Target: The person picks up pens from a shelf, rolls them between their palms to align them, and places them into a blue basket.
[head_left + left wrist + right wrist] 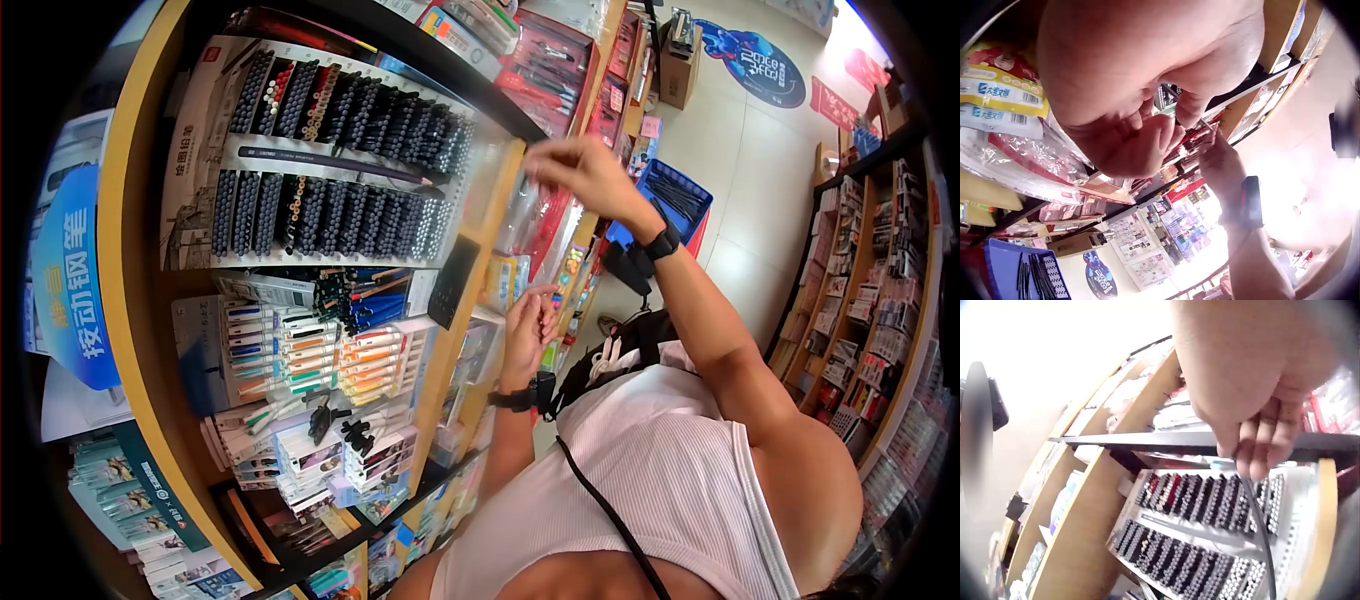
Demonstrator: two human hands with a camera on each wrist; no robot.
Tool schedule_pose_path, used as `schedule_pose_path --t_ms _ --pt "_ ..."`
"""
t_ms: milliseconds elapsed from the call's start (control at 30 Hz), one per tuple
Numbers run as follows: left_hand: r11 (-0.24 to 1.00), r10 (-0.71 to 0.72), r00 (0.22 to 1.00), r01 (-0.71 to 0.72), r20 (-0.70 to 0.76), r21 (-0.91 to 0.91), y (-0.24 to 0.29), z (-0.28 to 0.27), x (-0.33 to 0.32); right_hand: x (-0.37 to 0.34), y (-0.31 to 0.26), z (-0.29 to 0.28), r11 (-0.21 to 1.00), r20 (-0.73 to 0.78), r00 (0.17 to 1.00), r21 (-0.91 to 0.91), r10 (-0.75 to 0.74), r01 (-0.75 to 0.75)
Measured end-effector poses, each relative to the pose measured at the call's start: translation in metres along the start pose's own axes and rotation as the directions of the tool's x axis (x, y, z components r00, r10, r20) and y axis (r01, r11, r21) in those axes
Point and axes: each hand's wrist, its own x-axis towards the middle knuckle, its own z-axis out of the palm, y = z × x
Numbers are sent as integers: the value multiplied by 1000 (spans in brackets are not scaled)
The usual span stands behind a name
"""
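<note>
My right hand (585, 178) is raised at the front of the shelf. In the right wrist view its thumb and fingers pinch the end of a thin dark pencil (1263, 532), which runs down past the frame's lower edge. My left hand (528, 335) hovers lower, beside the shelf front, its fingers loosely curled. In the left wrist view it covers much of the frame, and a thin stick at the right hand's fingertips passes behind its thumb. A pencil display (197, 165), with two rows of pencils and a large pencil between, stands just beyond the hands.
Below the display, a shelf holds pens (310, 355) in boxes. A wooden panel (120, 215) bounds it at the left. Behind the arms is a blue basket (999, 265) holding dark pens. Stocked shelves (860, 290) line the aisle's far side. Packaged goods (1000, 94) hang near the left hand.
</note>
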Motion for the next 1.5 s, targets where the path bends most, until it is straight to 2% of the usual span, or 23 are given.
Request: schedule_pose_path --t_ms 33,67,133,167,233,367,433,500,600,633,700,733,867,933,967,1067,1133,1167,1233,1267,1433,1500 --pt "1000 -3 1000 3 -3 3 -6 -5 0 4 -10 -2 998 -167 984 2 -54 56" --pt "1000 -19 999 19 -31 -5 -13 -10 0 8 -20 -2 999 -168 984 5 -52 54" --pt "999 -36 998 35 -60 -11 -19 -10 -1 14 -33 0 969 -465 867 68 -180 237" --pt "999 -40 997 39 -68 -10 -22 -9 -1 18 -32 1 969 -467 866 70 -178 238" --pt "999 -45 996 45 -79 -3 -27 -7 -2 26 -29 3 921 -520 792 24 -321 389" --pt "998 -56 995 56 -88 -7 -30 -4 -1 37 -29 17 908 -526 781 40 -336 417" --pt "999 -51 995 51 -80 -8 -29 -3 -2 40 -31 21 900 -484 761 -184 -432 394" --pt "999 -47 995 46 -92 -11 -29 -3 -3 47 -26 27 891 -479 753 -197 -451 409" --pt "999 -43 993 42 -114 -10 -31 -5 -6 59 -19 35 790 -392 690 -379 -609 482" --pt "999 -41 991 41 -124 -3 -31 -7 -7 60 -19 37 788 -388 690 -377 -611 487" --pt "999 -36 991 36 -129 -7 -32 -9 -8 62 -19 43 797 -309 762 -435 -569 419" --pt "999 -39 990 38 -132 -10 -32 -9 -9 70 -14 46 739 -290 708 -474 -644 479" --pt "1000 -24 990 23 -141 -4 -33 -9 -11 88 -1 59 740 -240 735 -466 -634 486" --pt "999 -39 987 35 -154 -30 -31 -7 -12 94 -3 69 835 -369 759 -362 -536 413" --pt "999 -36 987 31 -155 -33 -30 -6 -13 98 -2 72 834 -365 760 -363 -538 416" --pt "999 -32 985 26 -171 -37 -29 -7 -15 113 10 79 799 -336 750 -439 -570 411" --pt "998 -24 988 14 -155 -61 -30 -11 -16 118 14 84 699 -301 672 -550 -677 457" --pt "998 -20 987 10 -158 -65 -31 -13 -17 118 17 87 698 -296 674 -548 -677 461" --pt "998 -17 986 5 -164 -69 -32 -17 -18 113 17 90 718 -258 780 -617 -570 321" --pt "997 -16 986 3 -168 -77 -33 -19 -19 110 18 89 725 -233 807 -616 -543 310" --pt "996 -4 988 -9 -152 -85 -40 -24 -17 103 24 92 692 -224 763 -623 -606 366" --pt "996 -9 989 -4 -149 -85 -39 -23 -17 100 22 90 663 -145 823 -675 -549 324"
